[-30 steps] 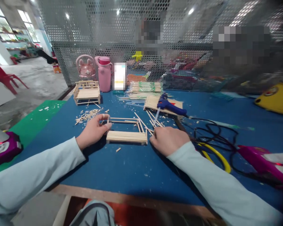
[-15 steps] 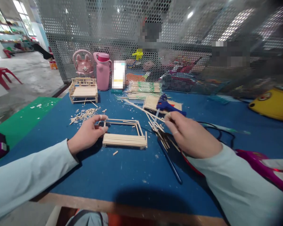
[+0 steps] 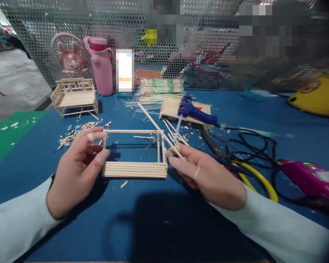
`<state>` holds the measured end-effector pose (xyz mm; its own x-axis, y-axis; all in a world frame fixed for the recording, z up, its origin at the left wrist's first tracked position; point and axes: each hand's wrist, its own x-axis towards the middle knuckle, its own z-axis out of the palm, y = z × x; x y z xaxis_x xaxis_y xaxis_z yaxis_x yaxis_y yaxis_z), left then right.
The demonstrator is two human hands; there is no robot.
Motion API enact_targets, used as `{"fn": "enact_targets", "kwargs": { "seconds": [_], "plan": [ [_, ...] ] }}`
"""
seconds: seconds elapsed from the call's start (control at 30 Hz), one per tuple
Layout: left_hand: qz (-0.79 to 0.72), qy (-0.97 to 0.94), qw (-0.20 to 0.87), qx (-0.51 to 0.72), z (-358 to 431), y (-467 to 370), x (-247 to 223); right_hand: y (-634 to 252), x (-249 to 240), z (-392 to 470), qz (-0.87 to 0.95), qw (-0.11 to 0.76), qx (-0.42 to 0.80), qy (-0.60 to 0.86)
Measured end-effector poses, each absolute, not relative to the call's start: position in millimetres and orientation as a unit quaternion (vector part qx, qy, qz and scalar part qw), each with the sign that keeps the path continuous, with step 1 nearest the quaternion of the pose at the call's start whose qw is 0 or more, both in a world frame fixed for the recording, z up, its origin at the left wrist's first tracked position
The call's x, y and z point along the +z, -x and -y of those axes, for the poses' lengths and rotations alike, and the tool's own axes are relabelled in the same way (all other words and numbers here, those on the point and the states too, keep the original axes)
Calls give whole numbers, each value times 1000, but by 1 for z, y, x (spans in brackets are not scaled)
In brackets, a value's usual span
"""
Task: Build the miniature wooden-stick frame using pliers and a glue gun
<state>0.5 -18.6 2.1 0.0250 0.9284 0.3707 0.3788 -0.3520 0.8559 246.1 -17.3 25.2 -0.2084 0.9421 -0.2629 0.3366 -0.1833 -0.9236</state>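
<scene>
My left hand (image 3: 84, 160) pinches the left end of a small rectangular frame (image 3: 134, 170) built of thin wooden sticks. Several sticks lie side by side along its near edge, and the rest of it is an open outline. Between the thumb and fingers of my right hand (image 3: 200, 170) is a long wooden stick (image 3: 151, 118), slanting up and to the left across the frame's far right corner. Whether that stick touches the frame I cannot tell. White tape-like bands wrap some fingers. A short stick piece (image 3: 124, 184) lies in front of the frame.
A blue glue gun (image 3: 197, 112) rests on a stick panel (image 3: 168, 106). Behind are a small stick-built bench (image 3: 76, 98), a pink bottle (image 3: 102, 69) and bundled sticks (image 3: 160, 86). Stick offcuts (image 3: 79, 132) lie left; yellow-handled pliers (image 3: 263, 180), black cables and a purple device (image 3: 309, 179) lie right.
My right hand has moved left and nearer with the stick, toward the frame's right end. The frame, in my left hand, appears tilted up more. The camera view has moved closer.
</scene>
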Motion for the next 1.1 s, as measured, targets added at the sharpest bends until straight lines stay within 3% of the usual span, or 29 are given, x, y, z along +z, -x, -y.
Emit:
{"fn": "enact_targets", "kwargs": {
  "seconds": [0.2, 0.37, 0.63, 0.8, 1.1],
  "plan": [
    [-478, -663, 219, 534, 8, -2, -3, -245, 17, 6, 574, 310, 532, 539],
    [-448, -661, 216, 562, -4, -4, -10, -243, 9, -4, 642, 358, 407, 542],
    [-492, -607, 351, 516, 2, 0, -6, -242, 10, -6, 710, 271, 352, 547],
    [-509, -624, 369, 464, 6, 2, -5, -246, 12, -6, 764, 214, 294, 534],
    [-517, -632, 361, 450, 5, 3, -4, -242, 12, -6, 759, 207, 273, 554]
  ]
}}
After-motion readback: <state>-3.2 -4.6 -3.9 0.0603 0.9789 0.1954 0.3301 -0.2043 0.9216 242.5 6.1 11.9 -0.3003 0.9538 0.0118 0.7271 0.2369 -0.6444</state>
